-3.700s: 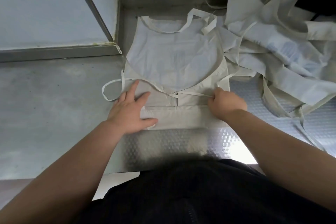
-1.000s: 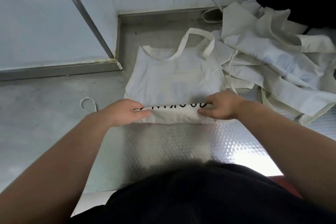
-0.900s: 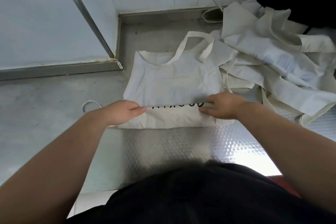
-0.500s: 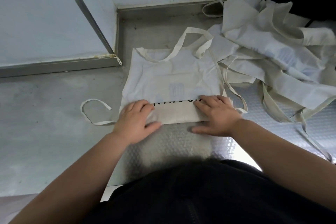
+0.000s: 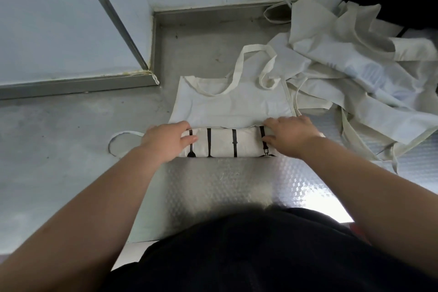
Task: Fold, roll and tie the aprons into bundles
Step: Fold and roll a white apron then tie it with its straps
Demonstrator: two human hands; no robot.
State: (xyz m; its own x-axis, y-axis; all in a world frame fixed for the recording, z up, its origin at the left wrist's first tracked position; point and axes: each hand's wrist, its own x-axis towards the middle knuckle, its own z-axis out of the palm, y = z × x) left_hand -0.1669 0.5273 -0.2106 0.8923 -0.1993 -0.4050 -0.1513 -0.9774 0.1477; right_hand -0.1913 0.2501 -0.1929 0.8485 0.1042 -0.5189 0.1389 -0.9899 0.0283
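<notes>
Cream cotton apron (image 5: 225, 143) with black cutlery print lies on the grey steel table (image 5: 71, 149). I see its near fold has become a roll, gripped at both ends by left hand (image 5: 166, 141) and right hand (image 5: 290, 136); tying remains.

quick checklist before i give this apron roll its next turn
1. Grip on both ends: left hand and right hand each hold the rolled part. Ok.
2. Roll straight across its width: ok.
3. Flat bib ahead of the roll lies smooth: ok, only slight creases.
4. Neck strap out of the roll's path: not ok, its loop lies on the bib's top edge.
5. Left waist tie free for tying: ok, it lies loose beside the left hand.
6. Right waist tie clear of the pile of aprons: cannot tell, straps overlap there.
</notes>
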